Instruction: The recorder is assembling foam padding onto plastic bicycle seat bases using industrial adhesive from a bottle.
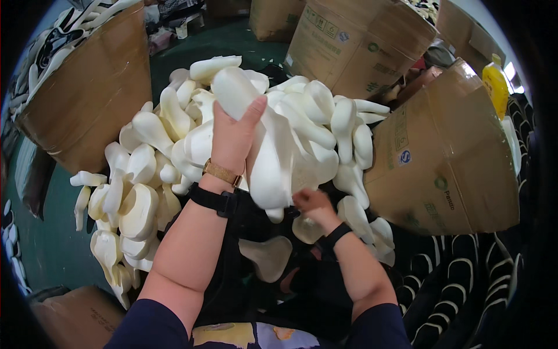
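My left hand (237, 125) grips a white foam shoe sole (232, 90) near its upper end, thumb across its front. The sole is tilted, and its long body (270, 157) runs down toward my lap. Beside its lower end is my right hand (314, 206), slightly blurred, with the fingers curled in. A small dark bit shows at those fingertips; what it is I cannot make out. Behind and around both hands lies a large heap of similar cream-white foam soles (139, 212). One loose sole (266, 257) rests on dark cloth below my hands.
Tall cardboard boxes stand at the left (93, 87), back (349, 46) and right (442, 157); the left one is full of soles. A yellow bottle (495, 87) is by the right box. Rows of black, white-edged pieces (447, 296) lie at the lower right.
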